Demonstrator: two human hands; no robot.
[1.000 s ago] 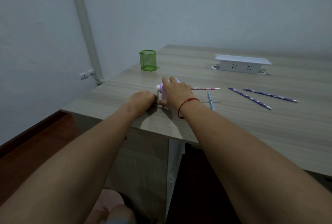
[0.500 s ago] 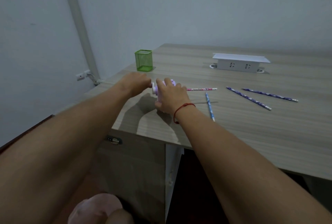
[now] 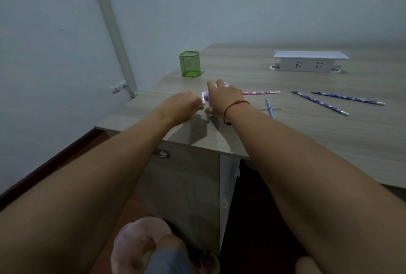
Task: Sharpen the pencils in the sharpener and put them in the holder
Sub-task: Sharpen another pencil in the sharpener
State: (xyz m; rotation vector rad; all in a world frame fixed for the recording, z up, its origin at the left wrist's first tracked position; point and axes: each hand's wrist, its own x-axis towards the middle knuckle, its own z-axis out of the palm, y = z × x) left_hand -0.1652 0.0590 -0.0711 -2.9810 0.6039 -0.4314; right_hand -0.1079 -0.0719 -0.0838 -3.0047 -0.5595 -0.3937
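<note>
- The sharpener [image 3: 206, 94], a small lilac box, sits near the front-left corner of the table [image 3: 285, 142], half buried under two hands.
- The right hand [image 3: 226, 100] is clamped over it from above. Its fingers drape over the far side and its thumb is tucked low on the near side, pinning the box to the wood.
- The left hand [image 3: 186, 103] comes in at 9 o'clock of the sharpener, fingers curled together on the white crank [image 3: 203, 102]. I can't make out how firmly it nips the knob.
- The pink pencil [image 3: 261, 93] pokes out of the opposite end. Its long axis runs toward 3 o'clock and lies level with the tabletop.
- I'd judge the coming turn hangs on that line: crank at 9, pencil at 3, and the right hand bracing between them so the box doesn't twist.
- The green holder [image 3: 190, 64] stands at about 11 o'clock of the sharpener, near but apart from it, and the left hand is the closer one.
- A blue pencil [image 3: 270, 109] lies at 4 o'clock, and two purple pencils [image 3: 318, 102] lie farther out toward 3, untouched.
- Both forearms reach out long and low across the table's edge.
</note>
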